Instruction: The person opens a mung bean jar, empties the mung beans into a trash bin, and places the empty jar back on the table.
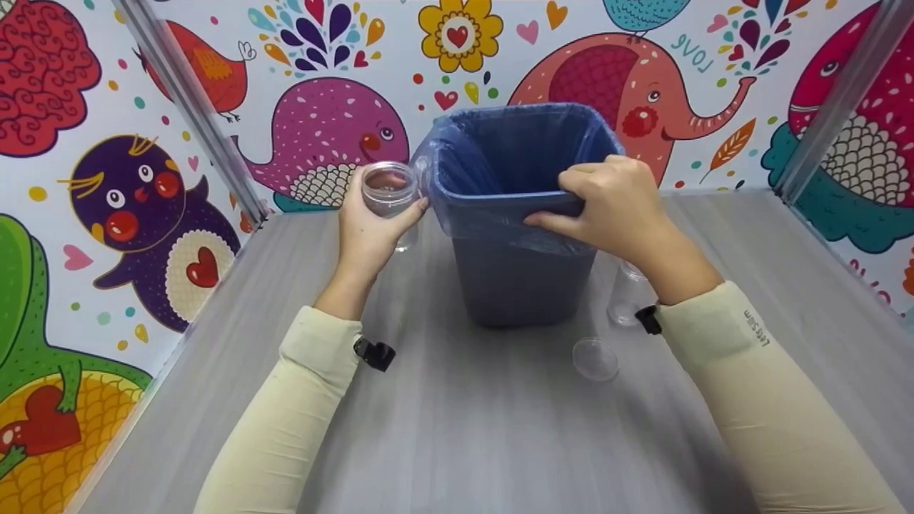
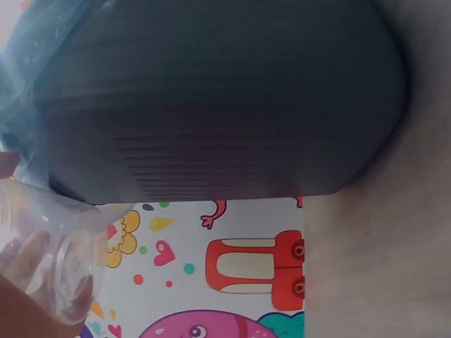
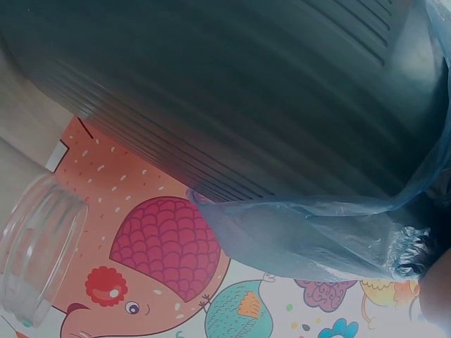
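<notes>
My left hand (image 1: 368, 239) grips a clear plastic jar (image 1: 389, 203), upright and uncovered, beside the left edge of the bin. In the left wrist view this jar (image 2: 74, 264) shows at the lower left, close to the bin wall. A dark grey trash bin (image 1: 525, 285) stands upright, lined with a thin blue plastic bag (image 1: 493, 225) folded over its rim. My right hand (image 1: 621, 207) holds the bin's right front rim, fingers over the top and thumb on the outside. Whatever lies at the bin's bottom is hidden.
A second clear jar (image 1: 625, 303) stands right of the bin, partly covered by my right wrist. Nearer lies a clear round lid (image 1: 595, 359) on the grey wood-grain table (image 1: 457, 428). Walls with cartoon animals and metal posts (image 1: 193, 107) enclose the back and sides.
</notes>
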Demonstrator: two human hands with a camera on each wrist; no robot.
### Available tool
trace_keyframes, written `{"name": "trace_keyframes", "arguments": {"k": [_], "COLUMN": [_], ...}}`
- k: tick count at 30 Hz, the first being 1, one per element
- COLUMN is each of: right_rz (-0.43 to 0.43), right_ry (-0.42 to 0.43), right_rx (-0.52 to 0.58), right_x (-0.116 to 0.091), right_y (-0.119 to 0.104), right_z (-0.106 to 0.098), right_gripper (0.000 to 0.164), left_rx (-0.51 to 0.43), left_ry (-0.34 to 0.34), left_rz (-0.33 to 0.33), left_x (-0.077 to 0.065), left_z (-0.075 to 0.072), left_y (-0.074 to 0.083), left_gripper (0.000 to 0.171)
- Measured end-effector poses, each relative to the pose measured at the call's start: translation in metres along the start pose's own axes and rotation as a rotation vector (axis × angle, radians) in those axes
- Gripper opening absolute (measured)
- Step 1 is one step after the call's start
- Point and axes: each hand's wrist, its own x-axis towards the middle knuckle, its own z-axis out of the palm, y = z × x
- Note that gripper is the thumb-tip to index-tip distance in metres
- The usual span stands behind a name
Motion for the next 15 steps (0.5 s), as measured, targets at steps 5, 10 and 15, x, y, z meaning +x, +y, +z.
{"name": "trace_keyframes", "arguments": {"k": [5, 10, 15], "right_rz": [0.003, -0.002, -0.011], "right_ry": [0.000, -0.001, 0.012], "right_rx": [0.004, 0.011, 0.009], "right_x": [-0.001, 0.000, 0.000], "right_y": [0.000, -0.001, 0.000], "right_z": [0.000, 0.001, 0.001], "right_gripper": [0.063, 0.063, 0.064], "left_rx": [-0.065, -0.062, -0.042], "left_ry": [-0.010, -0.012, -0.007], "left_rz": [-0.028, -0.054, -0.080], "left_x": [-0.010, -0.021, -0.033], "left_z": [0.003, 0.003, 0.006], "left_y": [-0.008, -0.015, -0.025], "left_gripper": [0.068, 0.072, 0.074]}}
